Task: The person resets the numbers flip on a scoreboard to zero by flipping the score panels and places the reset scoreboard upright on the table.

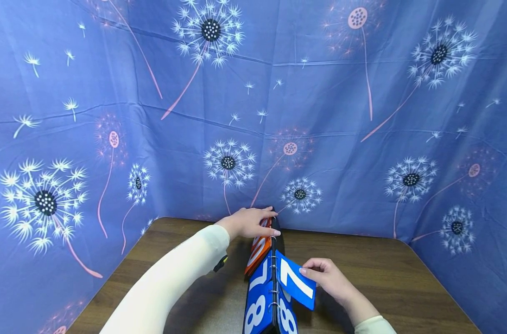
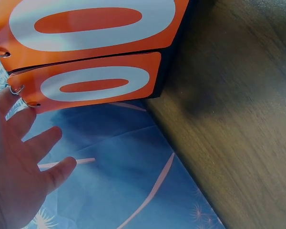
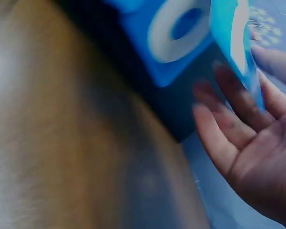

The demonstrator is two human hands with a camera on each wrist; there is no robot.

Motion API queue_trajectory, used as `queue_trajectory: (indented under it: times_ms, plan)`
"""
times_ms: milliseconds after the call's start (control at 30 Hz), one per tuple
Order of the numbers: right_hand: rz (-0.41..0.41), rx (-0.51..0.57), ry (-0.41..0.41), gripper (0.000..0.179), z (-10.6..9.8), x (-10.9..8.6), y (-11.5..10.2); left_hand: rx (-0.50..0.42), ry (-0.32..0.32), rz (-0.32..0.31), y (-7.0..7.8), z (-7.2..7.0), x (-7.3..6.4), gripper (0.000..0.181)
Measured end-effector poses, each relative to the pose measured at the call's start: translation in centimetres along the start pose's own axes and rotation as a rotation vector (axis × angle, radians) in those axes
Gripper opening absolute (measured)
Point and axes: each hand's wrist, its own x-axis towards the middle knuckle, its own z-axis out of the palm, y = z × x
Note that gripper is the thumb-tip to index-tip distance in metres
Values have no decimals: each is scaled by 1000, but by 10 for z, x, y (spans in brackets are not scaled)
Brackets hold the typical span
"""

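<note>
A tabletop flip scoreboard [image 1: 259, 290] stands like a tent on the table, its number cards hung on metal rings along the ridge. My left hand [image 1: 248, 223] rests across the ridge at the far end, above the orange cards [image 1: 253, 260]. In the left wrist view, the fingers are spread near the rings of an orange card with a white 0 [image 2: 100, 86]. My right hand [image 1: 330, 280] pinches the edge of a blue card with a white 7 [image 1: 288, 273], lifted off the right side. The right wrist view is blurred; a blue card [image 3: 164, 71] hangs behind the lifted one.
The brown wooden table [image 1: 362, 264] extends to both sides of the scoreboard. A blue cloth with dandelion prints [image 1: 320, 102] hangs behind and beside it. A dark band [image 1: 221, 263] shows at the left wrist.
</note>
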Motion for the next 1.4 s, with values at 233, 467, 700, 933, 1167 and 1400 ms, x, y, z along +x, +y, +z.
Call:
queue_trajectory:
  times_ms: [233, 467, 700, 933, 1167, 1400]
  plan:
    - [-93, 525, -287, 43, -22, -17, -34, -22, -3, 18, -2, 1, -1, 83]
    - [-318, 657, -372, 55, -13, -23, -83, -54, -9, 24, -4, 0, 2, 84]
    - [-387, 58, -140, 75, 17, -6, -122, -47, -24, -5, -2, 1, 5, 84]
    - [-394, -380, -141, 85, 45, 18, -145, -131, -64, 68, -8, 0, 8, 72]
    - [-420, -579, -301, 65, 60, 41, -147, -247, -130, 99, -19, -4, 12, 65]
    - [-407, -690, -392, 49, 67, 50, -151, -259, -129, 64, -19, -6, 12, 72]
